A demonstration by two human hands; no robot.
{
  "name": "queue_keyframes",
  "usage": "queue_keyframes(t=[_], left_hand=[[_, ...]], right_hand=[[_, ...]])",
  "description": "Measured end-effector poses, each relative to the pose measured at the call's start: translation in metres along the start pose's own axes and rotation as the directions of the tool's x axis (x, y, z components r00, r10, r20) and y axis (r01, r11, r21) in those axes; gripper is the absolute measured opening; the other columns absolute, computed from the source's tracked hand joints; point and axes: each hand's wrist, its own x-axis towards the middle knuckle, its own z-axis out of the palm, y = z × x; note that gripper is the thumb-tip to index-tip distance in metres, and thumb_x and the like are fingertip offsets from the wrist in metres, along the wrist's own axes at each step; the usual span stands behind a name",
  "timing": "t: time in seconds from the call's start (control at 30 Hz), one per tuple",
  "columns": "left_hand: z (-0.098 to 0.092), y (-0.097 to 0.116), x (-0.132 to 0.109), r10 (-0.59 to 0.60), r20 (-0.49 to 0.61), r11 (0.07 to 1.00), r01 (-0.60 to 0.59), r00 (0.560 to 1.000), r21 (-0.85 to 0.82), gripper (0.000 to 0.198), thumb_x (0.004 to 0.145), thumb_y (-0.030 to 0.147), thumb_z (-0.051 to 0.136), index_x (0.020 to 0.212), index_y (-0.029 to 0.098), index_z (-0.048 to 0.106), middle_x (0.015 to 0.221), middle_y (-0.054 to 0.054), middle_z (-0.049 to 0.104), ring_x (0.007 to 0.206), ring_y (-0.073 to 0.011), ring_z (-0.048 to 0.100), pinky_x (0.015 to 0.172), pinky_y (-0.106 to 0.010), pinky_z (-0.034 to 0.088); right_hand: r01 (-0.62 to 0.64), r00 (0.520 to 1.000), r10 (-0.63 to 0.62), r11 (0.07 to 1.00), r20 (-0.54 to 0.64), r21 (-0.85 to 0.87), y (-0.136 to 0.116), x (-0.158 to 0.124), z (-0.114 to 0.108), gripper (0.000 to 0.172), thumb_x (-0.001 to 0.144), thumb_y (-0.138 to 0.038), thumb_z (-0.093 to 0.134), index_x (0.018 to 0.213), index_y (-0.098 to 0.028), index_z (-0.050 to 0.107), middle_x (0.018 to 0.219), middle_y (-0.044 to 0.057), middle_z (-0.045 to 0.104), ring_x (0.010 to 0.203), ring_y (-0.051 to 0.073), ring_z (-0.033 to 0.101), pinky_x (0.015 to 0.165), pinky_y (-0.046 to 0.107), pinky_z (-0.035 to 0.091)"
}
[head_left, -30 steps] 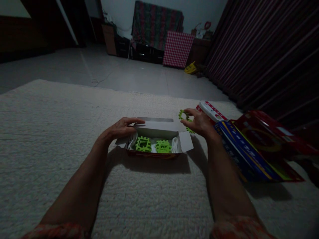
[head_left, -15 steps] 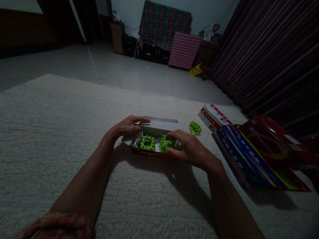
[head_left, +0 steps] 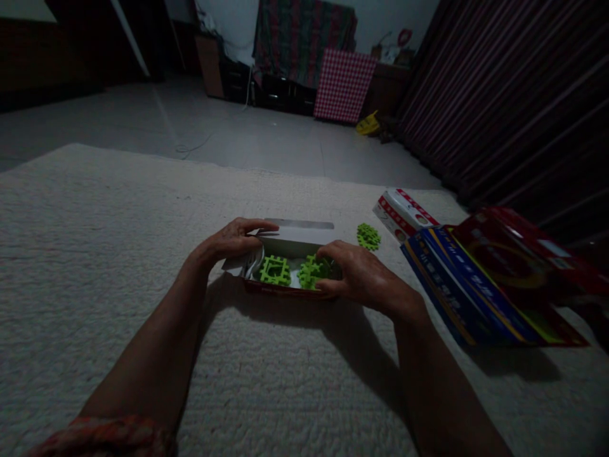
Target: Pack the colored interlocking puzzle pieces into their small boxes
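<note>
A small cardboard box (head_left: 285,291) lies open on the pale quilted cover, its white lid flap (head_left: 299,233) standing up at the back. My left hand (head_left: 231,240) grips the box at its back left corner, thumb and fingers around the edge. Inside on the left sits a square lime-green notched plastic piece (head_left: 284,274). Over the right end, my right hand (head_left: 366,276) reaches in, with fingers and thumb around another green plastic piece (head_left: 309,273), partly hidden by the fingers. Some crumpled white material (head_left: 253,261) shows at the box's left end.
Another cluster of green pieces (head_left: 368,237) rests behind the box to the right. Beyond it are a red-and-white box (head_left: 404,212), blue packaging (head_left: 457,289) and a shiny red package (head_left: 514,254). The quilted cover (head_left: 118,254) ends at a tiled floor (head_left: 285,143).
The view has shifted slightly, so everything sits a little further left and up. Both hands keep their places at the box; the right fingers have barely moved on the green piece.
</note>
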Motion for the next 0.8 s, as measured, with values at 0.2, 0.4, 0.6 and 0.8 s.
queue_keyframes(t=[0.2,0.4,0.6,0.8], left_hand=[[-0.001,-0.001,0.0,0.0,0.004,1.0,0.0,1.0,0.011,0.064,0.065,0.017,0.055,0.128,0.016,0.064,0.096,-0.007,0.07,0.058,-0.0105,0.048,0.053,-0.024,0.034],[-0.002,-0.005,0.001,0.015,0.024,1.0,-0.015,1.0,-0.009,0.063,0.066,0.019,0.057,0.129,0.016,0.064,0.098,-0.008,0.07,0.06,-0.0114,0.05,0.054,-0.024,0.035],[-0.001,-0.004,0.001,0.025,0.019,1.0,-0.025,1.0,0.004,0.066,0.064,0.021,0.056,0.129,0.014,0.063,0.104,-0.009,0.07,0.06,-0.0107,0.049,0.054,-0.024,0.035],[-0.002,-0.003,0.002,0.048,0.006,0.998,-0.048,0.999,0.03,0.065,0.062,0.024,0.057,0.126,0.016,0.067,0.115,-0.01,0.069,0.079,-0.0194,0.061,0.061,-0.026,0.044]], right_hand=[[-0.036,0.998,0.036,0.999,0.043,-0.007,-0.005,-0.001,-0.004,0.03,0.08,-0.029,0.075,0.107,-0.02,0.066,0.106,0.009,0.07,0.093,0.024,0.065,0.08,0.035,0.049],[0.041,0.999,-0.041,0.999,0.008,0.012,-0.005,0.001,0.0,0.015,0.085,-0.023,0.066,0.1,-0.02,0.069,0.102,0.008,0.071,0.091,0.022,0.066,0.081,0.035,0.049],[0.063,0.993,-0.055,0.995,-0.106,0.073,0.006,0.001,-0.01,0.019,0.087,-0.017,0.056,0.093,-0.021,0.074,0.094,0.005,0.074,0.085,0.018,0.068,0.078,0.03,0.05],[-0.368,0.803,0.383,0.921,-0.458,0.124,0.095,-0.006,-0.018,0.027,0.083,-0.018,0.053,0.099,-0.017,0.075,0.101,0.009,0.076,0.092,0.023,0.07,0.086,0.036,0.053]])
